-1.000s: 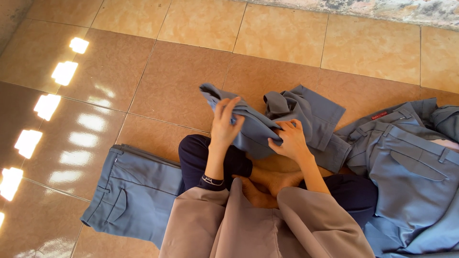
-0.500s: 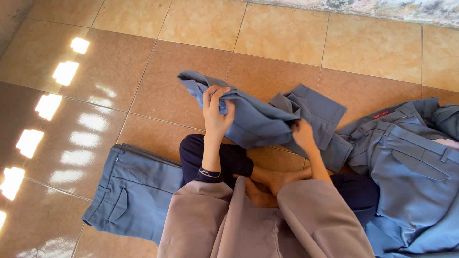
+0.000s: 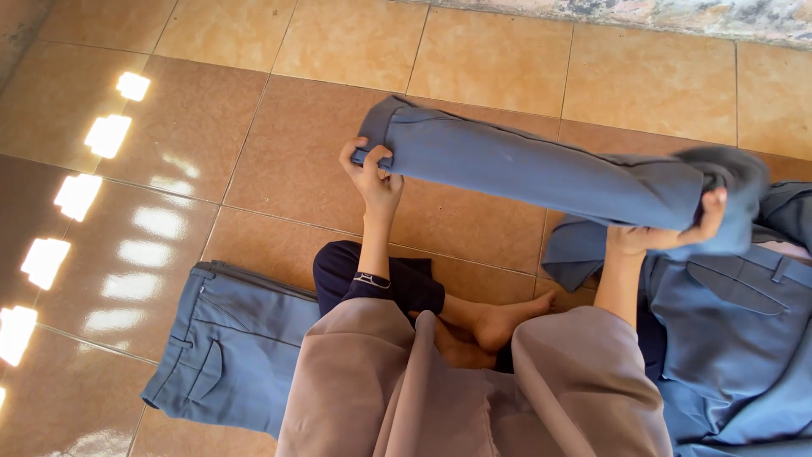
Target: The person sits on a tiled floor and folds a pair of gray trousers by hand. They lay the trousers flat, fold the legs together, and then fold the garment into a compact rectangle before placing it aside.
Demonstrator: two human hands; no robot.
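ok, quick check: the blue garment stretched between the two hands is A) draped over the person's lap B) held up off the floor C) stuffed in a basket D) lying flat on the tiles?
B: the left hand grips one end and the right hand the other, so the blue garment spans the air above the tiled floor.

Blue-grey trousers, tan floor tiles, taupe sleeves

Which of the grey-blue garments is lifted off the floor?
The stretched garment, held between left hand and right hand. The folded trousers at left and the pile at right lie on the tiles.
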